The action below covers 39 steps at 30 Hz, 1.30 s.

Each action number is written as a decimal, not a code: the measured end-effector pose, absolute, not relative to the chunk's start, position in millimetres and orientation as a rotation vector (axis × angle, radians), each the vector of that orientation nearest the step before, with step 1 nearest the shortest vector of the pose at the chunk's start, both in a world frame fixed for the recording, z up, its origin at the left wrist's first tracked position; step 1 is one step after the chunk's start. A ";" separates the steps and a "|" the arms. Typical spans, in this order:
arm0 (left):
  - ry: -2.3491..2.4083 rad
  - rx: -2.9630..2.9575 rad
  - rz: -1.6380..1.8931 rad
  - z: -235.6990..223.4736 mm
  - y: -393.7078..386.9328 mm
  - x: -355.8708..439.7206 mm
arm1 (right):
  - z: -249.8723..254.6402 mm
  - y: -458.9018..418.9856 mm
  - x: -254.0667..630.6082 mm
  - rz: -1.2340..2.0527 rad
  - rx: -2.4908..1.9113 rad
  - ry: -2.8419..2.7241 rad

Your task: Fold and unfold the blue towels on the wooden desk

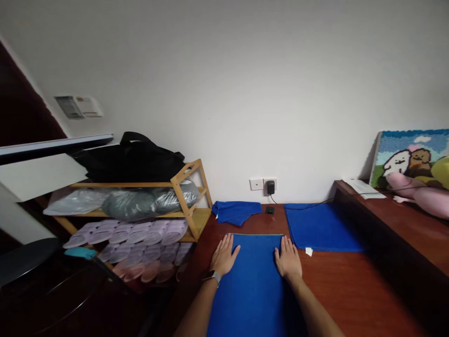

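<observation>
Head view: left hand, right hand flat, grasping nothing, on blue cloth; wooden rack holds slippers

Wood rack at L: blk bag on top, plastic-wrapped grey bundle on shelf below, then lilac slippers in rows, pinkish slippers lowest. Dk round seat far L. Wall has 2 socket plates, blk adapter in RH one, w/ cable. Far R: cartoon pic leaning, pink plush in front, wht sheet just beside.
</observation>
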<state>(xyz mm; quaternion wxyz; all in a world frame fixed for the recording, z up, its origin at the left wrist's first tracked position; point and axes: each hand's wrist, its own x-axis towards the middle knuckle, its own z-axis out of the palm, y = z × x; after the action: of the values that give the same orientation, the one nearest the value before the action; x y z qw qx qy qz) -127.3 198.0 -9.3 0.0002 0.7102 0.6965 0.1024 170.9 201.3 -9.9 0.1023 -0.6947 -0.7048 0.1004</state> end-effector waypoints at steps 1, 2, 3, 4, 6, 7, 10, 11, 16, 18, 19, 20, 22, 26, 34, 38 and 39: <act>2.186 2.235 0.335 -10.0 198.4 -127.4 | -9.0 201.1 170.9 0.291 -2.052 -2.082; 2.184 2.236 0.342 -10.4 198.7 -127.7 | -7.7 200.8 171.0 0.289 -2.055 -2.085; 2.183 2.234 0.344 -10.5 198.9 -128.1 | -6.1 200.4 171.0 0.289 -2.061 -2.088; 2.183 2.230 0.342 -10.4 199.2 -128.4 | -4.3 200.1 171.0 0.293 -2.066 -2.093; 2.186 2.223 0.338 -9.8 199.8 -128.8 | -0.8 199.4 170.8 0.305 -2.074 -2.100; 2.189 2.221 0.335 -9.4 200.2 -128.9 | 0.6 199.2 170.7 0.312 -2.074 -2.101; 2.194 2.220 0.323 -8.6 201.8 -129.3 | 3.1 199.0 170.2 0.322 -2.062 -2.090; 2.194 2.221 0.317 -8.4 202.4 -129.5 | 3.6 198.9 170.0 0.325 -2.058 -2.084; 2.199 2.239 0.288 -7.4 204.0 -128.9 | 8.5 197.5 169.8 0.346 -2.063 -2.068; 2.220 2.249 0.253 -6.3 203.3 -129.1 | 11.2 196.9 170.0 0.369 -2.059 -2.065; 2.242 2.261 0.232 -5.3 202.8 -129.7 | 12.2 196.8 170.1 0.382 -2.054 -2.063; 2.267 2.281 0.217 -3.9 202.1 -130.5 | 12.9 196.7 170.2 0.392 -2.049 -2.060; 2.301 2.365 0.223 0.5 201.0 -131.1 | 13.4 197.0 170.1 0.406 -2.038 -2.045; 2.180 2.561 0.316 13.6 201.1 -109.4 | 12.4 197.9 169.5 0.414 -2.020 -2.013; 1.904 2.485 0.293 0.0 204.6 16.8 | 8.5 198.6 169.8 0.403 -1.993 -1.991; 1.979 2.361 0.267 -6.0 201.7 -0.3 | 7.3 198.9 169.0 0.394 -2.001 -1.985; 2.000 2.343 0.252 -5.2 199.7 -15.1 | 7.6 198.7 168.8 0.395 -2.008 -1.987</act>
<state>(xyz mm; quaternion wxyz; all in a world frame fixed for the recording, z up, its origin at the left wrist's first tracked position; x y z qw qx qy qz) -15.1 199.7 -5.2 0.0254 0.7577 0.6470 0.0815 168.8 198.7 7.6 0.1441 -0.6966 -0.6894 0.1369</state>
